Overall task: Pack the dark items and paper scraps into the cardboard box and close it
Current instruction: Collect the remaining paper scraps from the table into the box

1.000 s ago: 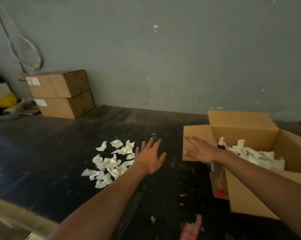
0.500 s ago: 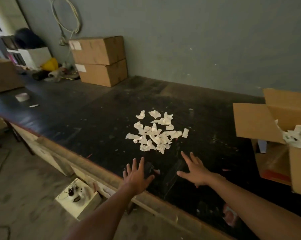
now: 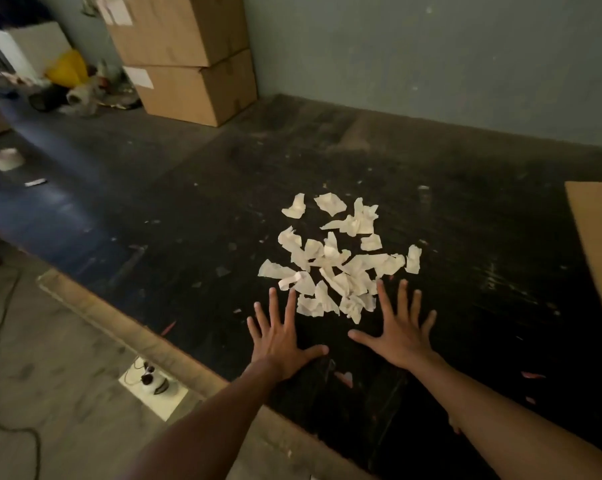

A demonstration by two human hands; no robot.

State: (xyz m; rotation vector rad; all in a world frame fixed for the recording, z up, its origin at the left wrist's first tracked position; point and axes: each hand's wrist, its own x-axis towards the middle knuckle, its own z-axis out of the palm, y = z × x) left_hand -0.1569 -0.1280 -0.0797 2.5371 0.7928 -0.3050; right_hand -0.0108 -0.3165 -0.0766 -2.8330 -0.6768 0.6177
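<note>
Left hand flat, palm down, fingers spread wide, holding nothing; it sits over the near part of the table, close to the front edge. Its longest fingertips reach the near left edge of the paper scraps; contact cannot be told. Right hand likewise palm down, fingers splayed, empty; its index fingertip lies at the near right edge of the scraps. The two hands flank the near side of the pile, thumbs pointing toward each other with a gap of bare table between.

Paper scraps: pale, crumpled, torn pieces in a loose heap at mid-table, a few lying singly at the far and right edges. Table surface dark, scuffed, dotted with small bits and a few reddish flecks near the hands.

Cardboard box: only a brown flap shows at the right edge of view, well apart from the scraps; its inside is out of view.

Far left, against the wall, two closed cardboard boxes stacked one on the other. Beside them, blurred clutter including something yellow. A cable trails on the floor at lower left.
</note>
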